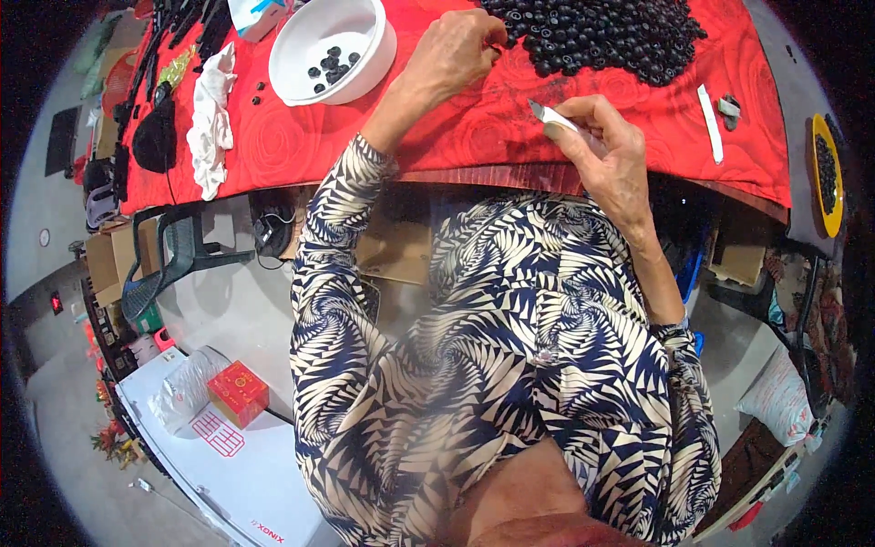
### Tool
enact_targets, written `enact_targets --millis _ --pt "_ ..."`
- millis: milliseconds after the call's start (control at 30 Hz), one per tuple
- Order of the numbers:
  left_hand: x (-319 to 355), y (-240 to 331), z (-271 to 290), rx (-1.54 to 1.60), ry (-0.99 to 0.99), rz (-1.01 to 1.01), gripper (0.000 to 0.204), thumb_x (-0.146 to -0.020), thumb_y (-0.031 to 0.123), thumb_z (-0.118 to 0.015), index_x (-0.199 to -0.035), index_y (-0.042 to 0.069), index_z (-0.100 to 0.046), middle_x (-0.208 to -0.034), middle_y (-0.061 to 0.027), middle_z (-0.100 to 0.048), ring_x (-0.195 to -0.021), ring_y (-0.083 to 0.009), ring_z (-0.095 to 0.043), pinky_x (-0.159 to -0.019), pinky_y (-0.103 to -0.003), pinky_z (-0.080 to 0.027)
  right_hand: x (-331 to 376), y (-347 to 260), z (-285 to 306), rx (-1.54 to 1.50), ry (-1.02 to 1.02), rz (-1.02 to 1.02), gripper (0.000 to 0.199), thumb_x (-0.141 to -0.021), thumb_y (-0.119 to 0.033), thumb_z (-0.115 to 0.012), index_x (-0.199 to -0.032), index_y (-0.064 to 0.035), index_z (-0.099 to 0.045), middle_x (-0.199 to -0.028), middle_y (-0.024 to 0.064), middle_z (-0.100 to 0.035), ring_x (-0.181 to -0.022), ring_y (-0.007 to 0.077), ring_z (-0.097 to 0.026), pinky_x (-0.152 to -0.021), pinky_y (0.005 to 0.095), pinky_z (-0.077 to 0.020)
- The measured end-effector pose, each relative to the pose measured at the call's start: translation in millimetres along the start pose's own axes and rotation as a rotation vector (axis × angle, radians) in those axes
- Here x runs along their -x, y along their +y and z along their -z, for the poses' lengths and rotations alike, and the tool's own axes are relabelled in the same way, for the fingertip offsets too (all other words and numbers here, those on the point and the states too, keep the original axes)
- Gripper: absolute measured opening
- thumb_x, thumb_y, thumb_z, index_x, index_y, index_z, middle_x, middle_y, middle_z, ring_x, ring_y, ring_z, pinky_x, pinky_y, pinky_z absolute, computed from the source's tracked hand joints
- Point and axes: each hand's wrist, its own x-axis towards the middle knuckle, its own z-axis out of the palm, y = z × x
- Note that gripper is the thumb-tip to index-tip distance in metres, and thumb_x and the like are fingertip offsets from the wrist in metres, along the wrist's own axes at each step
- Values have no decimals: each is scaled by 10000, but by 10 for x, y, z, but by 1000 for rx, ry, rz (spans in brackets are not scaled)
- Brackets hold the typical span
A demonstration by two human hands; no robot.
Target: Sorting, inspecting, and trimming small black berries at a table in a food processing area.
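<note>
Head view is showing the left hand (453, 50) pinching what seems a single black piece at the near-left edge of the heap of black pieces (597, 35) on the red surface (474, 128); the right hand (606, 150), nearer the body, is gripping a small blade (550, 114) pointing up-left toward it.

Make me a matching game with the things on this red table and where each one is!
Things:
1. round white plastic bowl
2. crumpled white cloth
3. big heap of small black round pieces
4. small pale-handled blade

Places:
A. in the grip of the right hand
B. spread along the far edge of the red tablecloth, by the left hand
C. left of the bowl, hanging over the near table edge
D. to the left of the left hand, with a few black pieces inside

Pairs: 1-D, 2-C, 3-B, 4-A
</note>
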Motion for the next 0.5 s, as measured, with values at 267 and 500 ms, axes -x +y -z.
enact_targets --millis 267,500 --pt "54 22 39 54 -81 97 246 -712 99 -618 -943 21 -649 -858 -157 -627 -817 -270 -630 -745 -348 -495 20 52 -32 -7 -2 8 190 -776 -90 -681 -887 25 -578 -795 108 -659 -737 150 -641 -647 267 -505" --pt "410 30 -4 581 174 292 123 -765 74 -637 -864 1 -645 -824 -109 -641 -752 -200 -633 -709 -299 -516 36 56 -34 -22 -1 -33 168 -785 -84 -667 -886 20 -581 -771 91 -651 -726 129 -634 -629 256 -497"
